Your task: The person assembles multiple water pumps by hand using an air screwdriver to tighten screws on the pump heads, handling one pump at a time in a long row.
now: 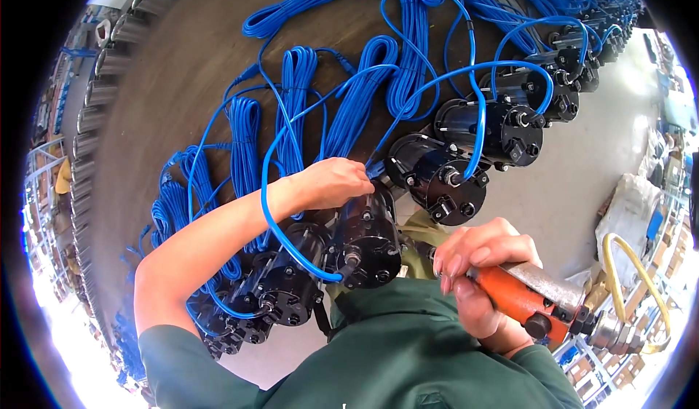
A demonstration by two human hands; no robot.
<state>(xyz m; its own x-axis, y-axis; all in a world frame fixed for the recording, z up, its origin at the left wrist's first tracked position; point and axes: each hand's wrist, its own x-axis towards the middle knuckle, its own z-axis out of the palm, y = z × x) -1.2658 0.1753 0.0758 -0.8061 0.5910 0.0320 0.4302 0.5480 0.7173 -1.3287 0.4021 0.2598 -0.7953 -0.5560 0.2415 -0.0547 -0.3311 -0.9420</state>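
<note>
In front of my chest, a black cylindrical housing (368, 238) lies on its side, its round end toward me and a blue cable leaving that end. My left hand (331, 182) rests at its upper side with bent, closed fingers; what they pinch, if anything, is hidden. My right hand (484, 278) is wrapped round an orange and silver air screwdriver (520, 292). The tool's dark front end points left toward the housing's side, and its tip is hard to make out. A yellow air hose (615, 263) runs from the tool's back.
More black housings (437, 180) line the curved table edge on both sides, close together. Coiled blue cable bundles (295, 103) lie on the brown tabletop (175, 81) behind them. Metal rollers (91, 118) stand along the far left. Loaded shelves (633, 322) and a wrapped stack (630, 212) are at right.
</note>
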